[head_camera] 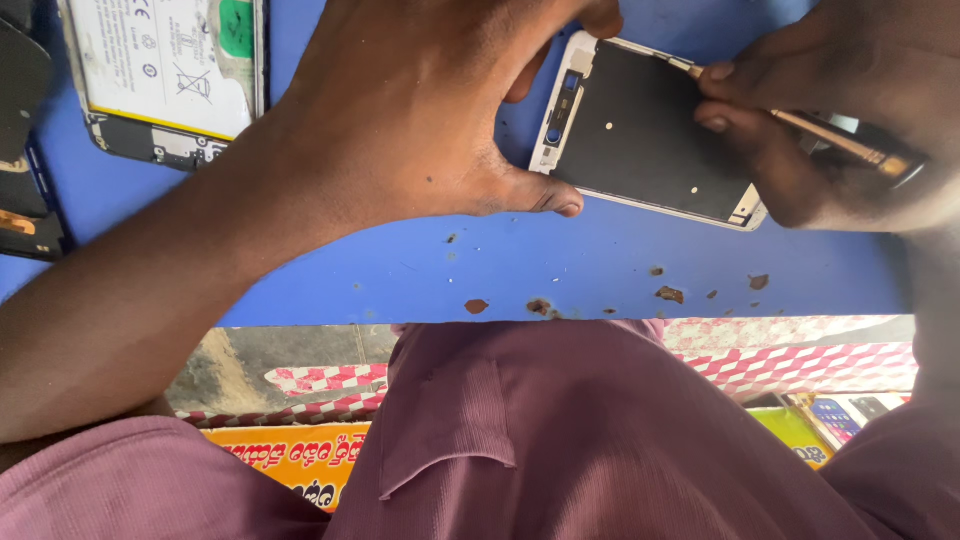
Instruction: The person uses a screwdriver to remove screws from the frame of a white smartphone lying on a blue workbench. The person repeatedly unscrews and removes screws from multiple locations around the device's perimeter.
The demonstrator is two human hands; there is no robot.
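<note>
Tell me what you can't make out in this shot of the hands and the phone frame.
Head view:
- Phone frame: its left edge is hidden under the left hand.
- Thin tool: its tip is hidden by the right hand.
- Opened phone at top left: cut off by the top edge.
- Dark parts at far left: cut off by the edge.

Left hand [420, 110] arched, thumb pressed down; right hand [840, 130] fingers pinched shut

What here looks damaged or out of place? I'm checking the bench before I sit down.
The blue-painted tabletop is chipped: brown patches show through the paint along its near edge. The white-framed phone chassis, held by the left hand and right hand, lies open, and another opened phone with its battery exposed sits at far left.
</note>
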